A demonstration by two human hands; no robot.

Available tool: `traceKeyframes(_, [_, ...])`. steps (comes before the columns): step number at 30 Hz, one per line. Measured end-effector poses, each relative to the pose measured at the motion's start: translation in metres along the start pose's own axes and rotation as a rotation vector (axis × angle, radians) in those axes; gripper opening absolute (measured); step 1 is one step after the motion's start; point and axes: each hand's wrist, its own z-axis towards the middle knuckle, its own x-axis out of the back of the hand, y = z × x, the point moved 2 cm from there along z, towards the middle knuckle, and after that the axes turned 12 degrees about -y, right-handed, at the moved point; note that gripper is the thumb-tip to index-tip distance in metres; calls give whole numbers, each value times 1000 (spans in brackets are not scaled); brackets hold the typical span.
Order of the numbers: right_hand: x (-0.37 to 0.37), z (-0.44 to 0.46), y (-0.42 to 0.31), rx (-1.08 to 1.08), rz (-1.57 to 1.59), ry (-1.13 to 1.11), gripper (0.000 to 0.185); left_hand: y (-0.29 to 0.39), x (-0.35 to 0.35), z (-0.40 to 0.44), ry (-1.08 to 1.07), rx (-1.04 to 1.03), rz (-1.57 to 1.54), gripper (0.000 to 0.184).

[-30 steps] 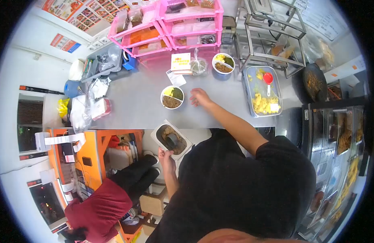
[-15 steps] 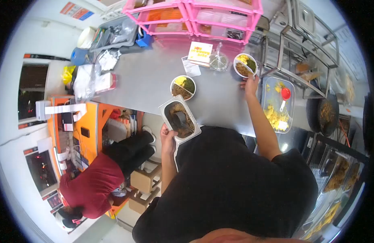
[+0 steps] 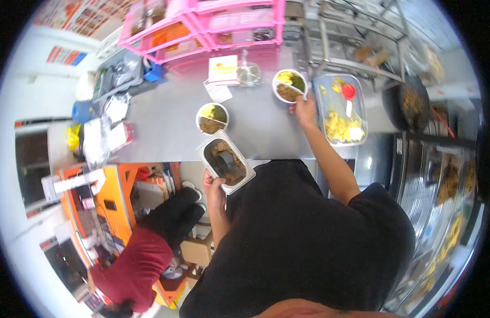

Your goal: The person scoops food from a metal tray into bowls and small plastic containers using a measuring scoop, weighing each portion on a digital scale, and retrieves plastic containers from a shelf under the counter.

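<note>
My left hand (image 3: pixel 215 186) is closed around the near edge of a metal food pan (image 3: pixel 244 181), held tilted at the table's front edge. Brown minced food and a dark scoop (image 3: pixel 224 162) lie inside the pan. Just beyond it stands a round white bowl (image 3: pixel 212 131) with yellow, green and brown food in separate sections. A second, similarly filled bowl (image 3: pixel 288 86) is farther right. My right hand (image 3: pixel 304 109) grips that bowl at its near right rim, thumb at the edge and fingers partly hidden.
A clear tray (image 3: pixel 341 142) of yellow food with a red spoon (image 3: pixel 349 92) lies right of my right hand. Pink drawers (image 3: pixel 202 40), a white box (image 3: pixel 222 70) and a metal rack (image 3: pixel 356 63) stand behind. A person in a red shirt (image 3: pixel 133 265) is at lower left.
The view has shifted, so the table things appear farther left. My left hand still holds the pan near the left bowl, and my right hand stays at the right bowl's rim.
</note>
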Motion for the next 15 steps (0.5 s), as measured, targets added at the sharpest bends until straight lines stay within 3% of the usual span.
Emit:
traceKeyframes(8, [26,-161,0,-16,115,102,31,3,2,-5,-277,92,115,38])
traceKeyframes(15, [57,-334,30,-3,223,336,35,-14,8,-14,-620,213,255,49])
